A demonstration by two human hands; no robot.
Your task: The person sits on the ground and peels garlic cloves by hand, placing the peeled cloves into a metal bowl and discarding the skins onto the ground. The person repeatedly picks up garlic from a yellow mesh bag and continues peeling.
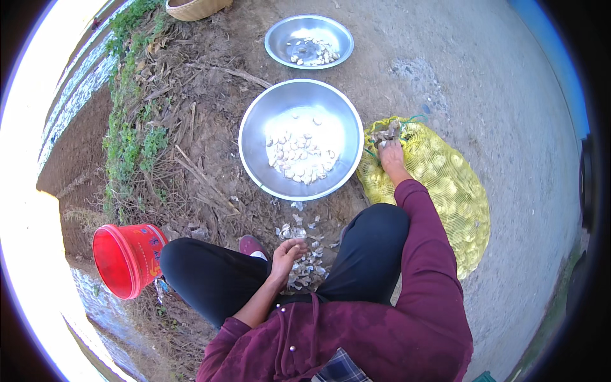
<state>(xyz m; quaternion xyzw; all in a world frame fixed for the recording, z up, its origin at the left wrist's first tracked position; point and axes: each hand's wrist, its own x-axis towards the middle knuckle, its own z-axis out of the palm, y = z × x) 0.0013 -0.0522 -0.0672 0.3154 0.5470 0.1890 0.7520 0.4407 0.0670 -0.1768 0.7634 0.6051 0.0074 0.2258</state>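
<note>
My right hand [392, 155] reaches into the mouth of a yellow mesh sack [446, 191] filled with whitish garlic bulbs. Its fingertips are partly hidden among the papery bulbs, so its grip is unclear. Above my lap, my left hand [289, 255] hovers with curled fingers; whether it pinches something small is not visible. Papery garlic skins [308, 270] lie on the ground below it, between my knees. Just ahead, a wide stainless-steel basin [255, 157] holds loose garlic cloves [300, 155] on its bottom, beside the sack.
A second steel basin [274, 45] with cloves sits farther ahead. To my left, a red plastic bucket [136, 258] lies tilted near my knee. A wicker basket [195, 10] shows at the top. Dry stalks [205, 181] and green weeds [129, 162] cover the left bank.
</note>
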